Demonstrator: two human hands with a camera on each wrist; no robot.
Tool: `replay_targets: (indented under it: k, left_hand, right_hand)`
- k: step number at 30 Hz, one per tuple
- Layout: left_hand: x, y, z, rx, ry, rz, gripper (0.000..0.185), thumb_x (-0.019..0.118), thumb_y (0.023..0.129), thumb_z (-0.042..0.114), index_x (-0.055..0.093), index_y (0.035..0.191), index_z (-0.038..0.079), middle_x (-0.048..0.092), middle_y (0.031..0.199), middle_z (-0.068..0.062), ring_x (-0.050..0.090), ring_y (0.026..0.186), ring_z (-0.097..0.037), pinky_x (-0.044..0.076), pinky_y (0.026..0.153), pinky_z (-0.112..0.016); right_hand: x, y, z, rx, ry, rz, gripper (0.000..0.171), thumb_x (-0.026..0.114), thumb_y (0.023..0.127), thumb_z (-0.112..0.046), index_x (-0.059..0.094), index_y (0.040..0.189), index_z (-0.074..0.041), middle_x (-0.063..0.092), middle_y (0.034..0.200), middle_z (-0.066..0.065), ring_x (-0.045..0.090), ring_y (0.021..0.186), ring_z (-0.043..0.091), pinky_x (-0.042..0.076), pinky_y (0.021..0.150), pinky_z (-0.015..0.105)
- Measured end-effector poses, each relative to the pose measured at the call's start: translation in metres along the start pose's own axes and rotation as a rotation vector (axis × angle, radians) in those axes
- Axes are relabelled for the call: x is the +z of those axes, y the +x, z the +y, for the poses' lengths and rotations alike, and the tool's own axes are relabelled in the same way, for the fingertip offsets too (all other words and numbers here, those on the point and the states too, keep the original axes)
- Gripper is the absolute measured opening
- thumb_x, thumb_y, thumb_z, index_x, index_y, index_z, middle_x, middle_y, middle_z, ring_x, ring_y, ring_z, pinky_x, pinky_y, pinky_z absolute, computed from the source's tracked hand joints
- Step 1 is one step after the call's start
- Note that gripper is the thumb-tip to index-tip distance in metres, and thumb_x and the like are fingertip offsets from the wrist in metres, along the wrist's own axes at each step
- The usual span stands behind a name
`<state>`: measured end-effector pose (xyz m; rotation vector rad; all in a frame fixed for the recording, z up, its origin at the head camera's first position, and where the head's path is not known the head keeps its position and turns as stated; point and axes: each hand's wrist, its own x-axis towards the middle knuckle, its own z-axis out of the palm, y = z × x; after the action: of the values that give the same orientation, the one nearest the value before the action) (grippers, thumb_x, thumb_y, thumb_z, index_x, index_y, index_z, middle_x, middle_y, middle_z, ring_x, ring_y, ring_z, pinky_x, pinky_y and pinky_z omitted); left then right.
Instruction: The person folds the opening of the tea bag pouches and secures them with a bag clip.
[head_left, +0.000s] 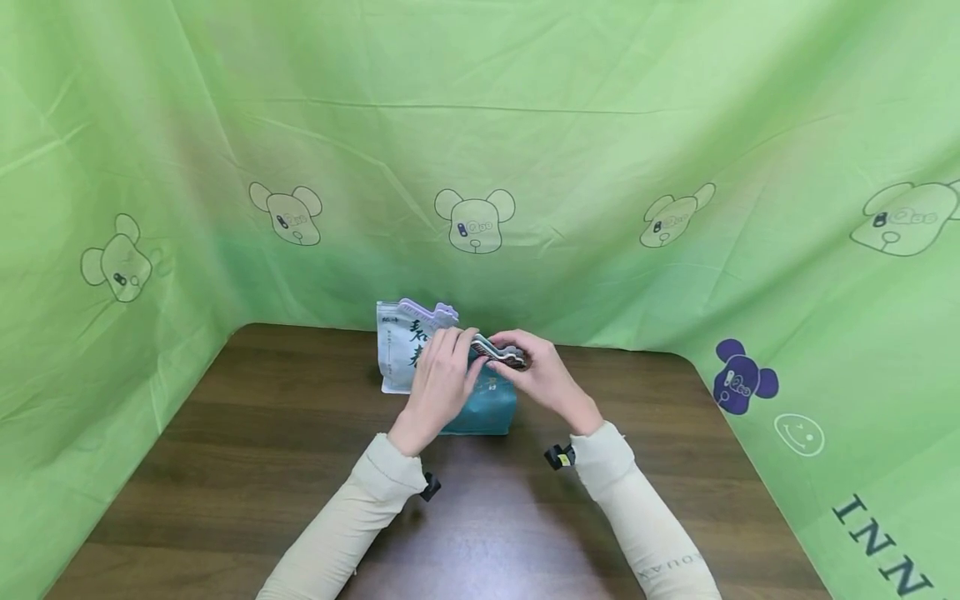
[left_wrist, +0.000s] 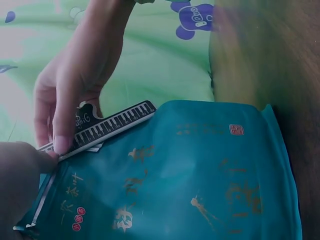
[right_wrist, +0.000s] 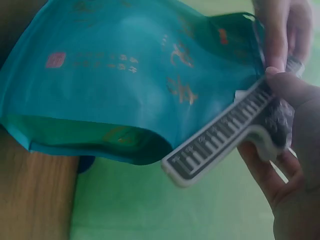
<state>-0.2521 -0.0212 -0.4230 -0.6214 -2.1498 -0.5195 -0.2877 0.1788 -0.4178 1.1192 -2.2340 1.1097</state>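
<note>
A teal foil tea pouch (head_left: 480, 408) with gold writing stands on the table between both hands. My left hand (head_left: 442, 375) grips it near one end of its top edge, with the fingers partly hidden behind the pouch. With my right hand (head_left: 543, 371) I pinch a bag clip (left_wrist: 115, 127) patterned in black and white piano keys. The long clip lies slantwise along the pouch's top edge, its far end sticking out past the fingers. In the right wrist view, the thumb presses on the clip (right_wrist: 215, 135), close to the left fingers.
Behind the left hand stands a pale silver pouch (head_left: 393, 350) with black writing and a lilac clip (head_left: 427, 312) on its top. The brown wooden table (head_left: 285, 467) ends at a green curtain (head_left: 360, 167) printed with bear heads, which surrounds its back and sides.
</note>
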Motion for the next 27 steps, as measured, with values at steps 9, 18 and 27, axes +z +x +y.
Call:
replay_targets:
  k: [9, 18, 27]
  left_hand:
    - [0.003, 0.005, 0.01, 0.032, -0.041, 0.006, 0.033, 0.079, 0.09, 0.019, 0.068, 0.116, 0.002, 0.065, 0.101, -0.008, 0.058, 0.087, -0.023, 0.051, 0.075, -0.032]
    - [0.013, 0.037, 0.024, 0.003, -0.095, -0.073, 0.029, 0.076, 0.092, 0.022, 0.068, 0.114, 0.004, 0.066, 0.102, -0.008, 0.06, 0.091, -0.022, 0.052, 0.076, -0.032]
    - [0.034, 0.062, 0.021, -0.007, -0.114, -0.138, 0.027, 0.073, 0.094, 0.021, 0.069, 0.115, 0.005, 0.066, 0.105, -0.008, 0.061, 0.094, -0.023, 0.053, 0.078, -0.033]
  right_hand:
    - [-0.01, -0.005, -0.011, -0.071, -0.272, -0.051, 0.032, 0.081, 0.086, -0.007, 0.068, 0.116, -0.007, 0.073, 0.106, 0.006, 0.07, 0.09, 0.019, 0.058, 0.075, 0.037]
    - [-0.04, -0.003, -0.004, -0.006, -0.306, -0.023, 0.033, 0.08, 0.086, -0.005, 0.068, 0.117, -0.005, 0.073, 0.105, 0.009, 0.071, 0.086, 0.021, 0.058, 0.071, 0.038]
    - [-0.049, 0.004, 0.018, 0.06, -0.346, 0.035, 0.03, 0.079, 0.087, -0.006, 0.068, 0.115, -0.006, 0.073, 0.102, 0.01, 0.071, 0.085, 0.024, 0.057, 0.071, 0.043]
